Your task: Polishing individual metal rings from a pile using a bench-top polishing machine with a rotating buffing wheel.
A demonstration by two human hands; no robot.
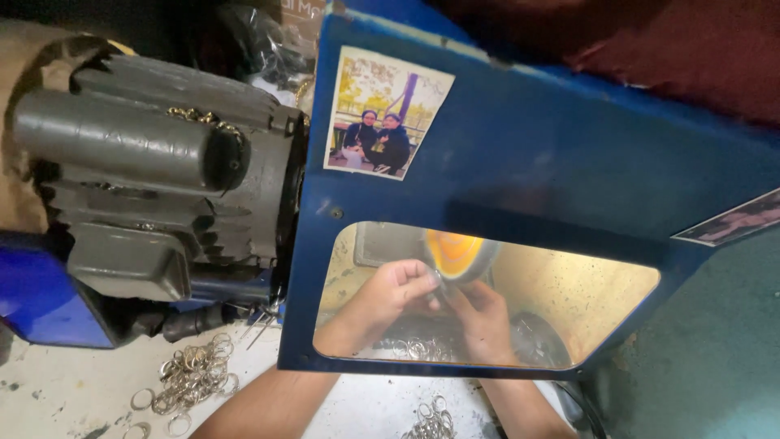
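Head view: fingertips of both hands pinch together on a small metal ring [436, 279], pressed against the orange-glowing polishing wheel [457, 254] inside the blue guard's [528, 162] window. Left hand [396, 286] and right hand [485, 321] touch. Loose rings [191, 378] lie near left, beneath the grey motor [154, 179].

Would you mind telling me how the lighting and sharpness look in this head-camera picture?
Head view: warm light fills the window, brightest on the orange wheel; both hands look hazy through it; the motor and top corners are dim.
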